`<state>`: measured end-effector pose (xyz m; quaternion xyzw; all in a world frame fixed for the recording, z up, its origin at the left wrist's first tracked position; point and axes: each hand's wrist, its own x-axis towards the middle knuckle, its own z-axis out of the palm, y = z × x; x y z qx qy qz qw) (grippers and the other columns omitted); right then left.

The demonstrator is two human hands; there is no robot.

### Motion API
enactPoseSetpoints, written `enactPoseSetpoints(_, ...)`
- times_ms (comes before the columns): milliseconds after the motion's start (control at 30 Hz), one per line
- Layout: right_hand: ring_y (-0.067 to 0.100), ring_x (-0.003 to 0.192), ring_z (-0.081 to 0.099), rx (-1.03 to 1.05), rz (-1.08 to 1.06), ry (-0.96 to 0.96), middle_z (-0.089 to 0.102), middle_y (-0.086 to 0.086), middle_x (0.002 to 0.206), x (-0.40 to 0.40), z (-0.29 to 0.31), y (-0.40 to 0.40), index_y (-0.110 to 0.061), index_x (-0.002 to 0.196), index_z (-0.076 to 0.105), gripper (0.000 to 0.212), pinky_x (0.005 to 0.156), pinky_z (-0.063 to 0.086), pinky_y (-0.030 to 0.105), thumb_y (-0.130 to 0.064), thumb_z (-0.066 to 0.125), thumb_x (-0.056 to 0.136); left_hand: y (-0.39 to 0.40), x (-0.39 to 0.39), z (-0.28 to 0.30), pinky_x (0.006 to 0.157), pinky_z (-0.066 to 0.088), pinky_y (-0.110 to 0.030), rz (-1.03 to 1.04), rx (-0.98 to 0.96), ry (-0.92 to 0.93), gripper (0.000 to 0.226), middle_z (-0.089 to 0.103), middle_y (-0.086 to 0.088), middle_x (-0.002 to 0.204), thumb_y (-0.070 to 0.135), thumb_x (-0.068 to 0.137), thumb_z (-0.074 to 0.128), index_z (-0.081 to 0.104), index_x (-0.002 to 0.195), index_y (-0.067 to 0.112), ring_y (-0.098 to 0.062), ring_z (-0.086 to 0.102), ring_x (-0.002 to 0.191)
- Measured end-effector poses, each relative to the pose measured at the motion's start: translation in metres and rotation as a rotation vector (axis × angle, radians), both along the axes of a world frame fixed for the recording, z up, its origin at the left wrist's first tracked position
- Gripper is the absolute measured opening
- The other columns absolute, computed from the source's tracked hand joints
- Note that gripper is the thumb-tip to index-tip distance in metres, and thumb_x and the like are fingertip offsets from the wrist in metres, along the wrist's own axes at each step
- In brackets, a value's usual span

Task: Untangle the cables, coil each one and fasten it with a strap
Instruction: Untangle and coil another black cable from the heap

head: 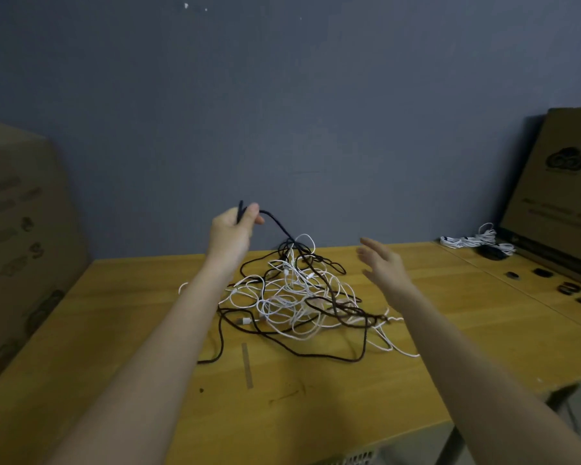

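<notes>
Pinching one end of a dark braided cable (279,226), the left hand (230,229) lifts it clear of the knotted heap of white and dark cables (296,293) on the yellow wooden counter (121,330). The right hand (384,263) hovers beside the heap, fingers (369,245) straight, holding nothing. Untangling looks barely begun; next, that hand should probably hold down the pile while the dark cable is drawn free.

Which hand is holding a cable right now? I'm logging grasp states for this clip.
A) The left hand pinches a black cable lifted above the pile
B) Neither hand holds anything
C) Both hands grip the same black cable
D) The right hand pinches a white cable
A: the left hand pinches the end of the black cable, raised above the tangled pile, while the right hand hovers open, holding nothing.
</notes>
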<state>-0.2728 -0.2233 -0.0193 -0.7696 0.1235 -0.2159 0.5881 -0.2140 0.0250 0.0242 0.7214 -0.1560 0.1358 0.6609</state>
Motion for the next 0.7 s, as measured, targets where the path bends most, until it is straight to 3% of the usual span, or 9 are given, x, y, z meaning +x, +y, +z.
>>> enactPoseSetpoints(67, 0.017, 0.125, 0.051, 0.091, 0.169, -0.058, 0.057, -0.001, 0.129, -0.005, 0.012, 0.019, -0.021, 0.132, 0.052, 0.045, 0.102, 0.041, 0.034, -0.046, 0.035, 0.099, -0.005, -0.001, -0.002, 0.050, 0.026, -0.028, 0.005, 0.020, -0.032, 0.031, 0.037, 0.004, 0.055, 0.033, 0.099, 0.048, 0.061, 0.073, 0.022, -0.012, 0.034, 0.049)
enactPoseSetpoints(167, 0.008, 0.126, 0.046, -0.118, 0.369, 0.030, 0.050, -0.008, 0.138, -0.012, 0.024, 0.040, -0.023, 0.140, 0.045, 0.068, 0.106, 0.036, 0.033, -0.065, 0.036, 0.087, -0.012, -0.004, -0.003, 0.051, 0.026, -0.028, -0.012, 0.052, -0.063, 0.031, 0.035, 0.002, 0.056, 0.034, 0.099, 0.048, 0.061, 0.073, 0.023, -0.014, 0.033, 0.050)
enactPoseSetpoints(233, 0.006, 0.118, 0.051, -0.379, 0.390, 0.069, 0.053, -0.010, 0.132, -0.013, 0.022, 0.054, -0.021, 0.139, 0.047, 0.051, 0.099, 0.042, 0.027, -0.048, 0.046, 0.095, -0.018, -0.007, -0.002, 0.051, 0.027, -0.028, -0.027, 0.053, -0.073, 0.031, 0.035, 0.002, 0.056, 0.034, 0.099, 0.047, 0.060, 0.073, 0.023, -0.014, 0.033, 0.049)
enactPoseSetpoints(300, 0.007, 0.089, 0.061, -0.543, 0.266, -0.037, 0.067, -0.006, 0.107, -0.009, 0.011, 0.064, -0.020, 0.119, 0.061, 0.025, 0.077, 0.050, 0.028, -0.030, 0.047, 0.100, -0.024, -0.009, -0.001, 0.051, 0.027, -0.028, -0.038, 0.036, -0.072, 0.031, 0.036, 0.002, 0.056, 0.034, 0.099, 0.046, 0.060, 0.074, 0.023, -0.014, 0.034, 0.050)
enactPoseSetpoints(400, 0.004, 0.054, 0.049, -0.351, 0.016, -0.291, 0.061, -0.004, 0.071, -0.009, -0.007, 0.066, -0.022, 0.095, 0.065, 0.018, 0.055, 0.042, 0.031, -0.022, 0.048, 0.100, -0.027, -0.012, -0.004, 0.051, 0.029, -0.027, -0.100, 0.057, -0.030, 0.032, 0.036, 0.003, 0.057, 0.036, 0.101, 0.043, 0.060, 0.078, 0.021, -0.012, 0.034, 0.049)
enactPoseSetpoints(467, -0.001, 0.059, 0.050, -0.241, -0.063, -0.427, 0.061, -0.011, 0.073, -0.012, -0.006, 0.062, -0.022, 0.101, 0.067, 0.018, 0.058, 0.042, 0.024, -0.019, 0.049, 0.099, -0.027, -0.017, -0.009, 0.048, 0.028, -0.024, -0.209, 0.107, 0.041, 0.034, 0.033, 0.006, 0.055, 0.038, 0.102, 0.037, 0.058, 0.083, 0.018, -0.009, 0.031, 0.047)
enactPoseSetpoints(533, -0.004, 0.083, 0.059, -0.318, -0.126, -0.475, 0.066, -0.013, 0.094, -0.011, 0.000, 0.057, -0.017, 0.113, 0.066, 0.023, 0.075, 0.046, 0.018, -0.020, 0.048, 0.100, -0.024, -0.024, -0.014, 0.042, 0.026, -0.018, -0.398, 0.082, 0.152, 0.039, 0.029, 0.007, 0.053, 0.040, 0.102, 0.034, 0.053, 0.084, 0.012, -0.007, 0.026, 0.043)
enactPoseSetpoints(600, 0.008, 0.104, 0.060, -0.449, -0.183, -0.455, 0.065, -0.009, 0.111, -0.009, 0.008, 0.052, -0.016, 0.121, 0.064, 0.029, 0.087, 0.048, 0.025, -0.025, 0.045, 0.100, -0.021, -0.029, -0.018, 0.038, 0.023, -0.014, -0.571, 0.040, 0.222, 0.039, 0.030, 0.007, 0.052, 0.041, 0.101, 0.034, 0.047, 0.079, 0.011, -0.006, 0.025, 0.040)
enactPoseSetpoints(700, 0.019, 0.104, 0.062, -0.597, -0.212, -0.381, 0.068, -0.004, 0.113, -0.004, 0.013, 0.042, -0.021, 0.125, 0.062, 0.033, 0.085, 0.050, 0.036, -0.034, 0.043, 0.101, -0.021, -0.039, -0.016, 0.036, 0.021, -0.014, -0.748, -0.065, 0.258, 0.035, 0.037, 0.006, 0.053, 0.033, 0.102, 0.036, 0.039, 0.073, 0.013, -0.005, 0.024, 0.036)
